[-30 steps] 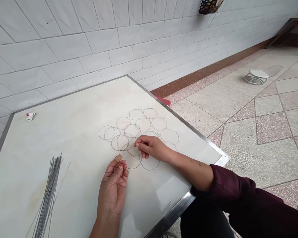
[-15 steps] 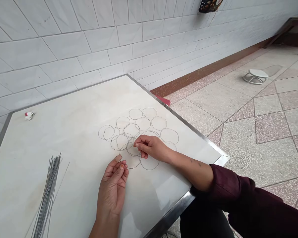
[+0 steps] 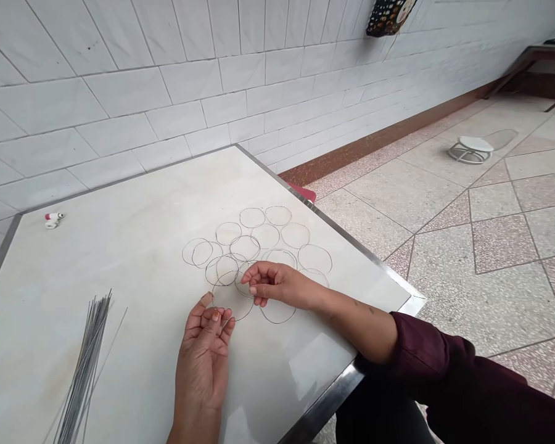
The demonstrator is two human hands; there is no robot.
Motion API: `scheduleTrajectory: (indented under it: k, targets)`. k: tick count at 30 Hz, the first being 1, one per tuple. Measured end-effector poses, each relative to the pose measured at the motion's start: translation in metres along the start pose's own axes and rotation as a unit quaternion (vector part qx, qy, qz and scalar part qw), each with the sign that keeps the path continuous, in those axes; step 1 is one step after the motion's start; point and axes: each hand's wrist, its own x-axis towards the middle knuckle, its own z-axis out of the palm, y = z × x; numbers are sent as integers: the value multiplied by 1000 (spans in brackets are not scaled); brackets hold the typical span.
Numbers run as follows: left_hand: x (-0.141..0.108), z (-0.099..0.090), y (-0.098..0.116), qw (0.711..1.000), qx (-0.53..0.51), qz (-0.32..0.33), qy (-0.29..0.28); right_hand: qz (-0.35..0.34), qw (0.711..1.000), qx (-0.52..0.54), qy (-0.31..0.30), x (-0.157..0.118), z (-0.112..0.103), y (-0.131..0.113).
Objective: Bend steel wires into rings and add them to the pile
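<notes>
My left hand (image 3: 208, 336) pinches the left edge of a thin wire ring (image 3: 238, 319) between thumb and fingertips. The ring is raised at a slant above the table. My right hand (image 3: 277, 283) is curled at the ring's right edge, which runs in by the thumb and lower fingers; exactly where they touch is partly hidden. Several other wire rings (image 3: 252, 208) lie flat on the white tabletop beyond my hands, some overlapping. My right hand covers part of them. A bundle of straight grey wires (image 3: 86, 370) lies to the left of my left hand.
The white table (image 3: 134, 240) has a metal rim (image 3: 365, 240) and stands against a tiled wall (image 3: 120, 92). A small white and pink item (image 3: 53, 219) lies near its far left corner. A low stool (image 3: 474, 148) stands on the floor at the right.
My left hand and the held ring have shifted slightly left. My right hand has moved a little left and lower in view. The whole scene sits slightly lower.
</notes>
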Motion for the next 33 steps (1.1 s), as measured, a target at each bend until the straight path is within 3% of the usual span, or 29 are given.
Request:
scheduleTrajectory:
  k: [10,18,25,33]
  targets:
    - [-1,4,0,997,-76,24,9,54,982,172,-54,-1,8,5]
    - [2,3,-2,994,-94,34,45,14,986,158,-49,0,13,12]
    - [-1,5,2,996,-56,64,26,53,971,230,-46,1,22,11]
    - [-6,5,2,998,-50,42,0,70,962,261,-39,4,21,13]
